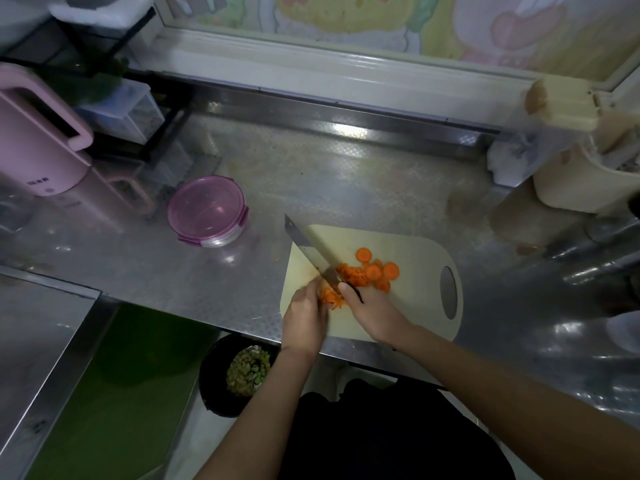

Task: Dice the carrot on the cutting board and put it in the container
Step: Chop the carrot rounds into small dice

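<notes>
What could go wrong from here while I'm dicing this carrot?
1. The left hand grips the carrot right beside the knife blade; a slip could nick the fingers.
2. The cutting board lies near the counter front edge, so pieces might tumble toward the bin below.
3. The container is lidded and apart from the board; carrying dice across could spill some.

You are in a kitchen. You have a shiny metal counter (346, 174), a cutting board (408, 306), a knife (311, 249) and a pink kettle (38, 150).
</notes>
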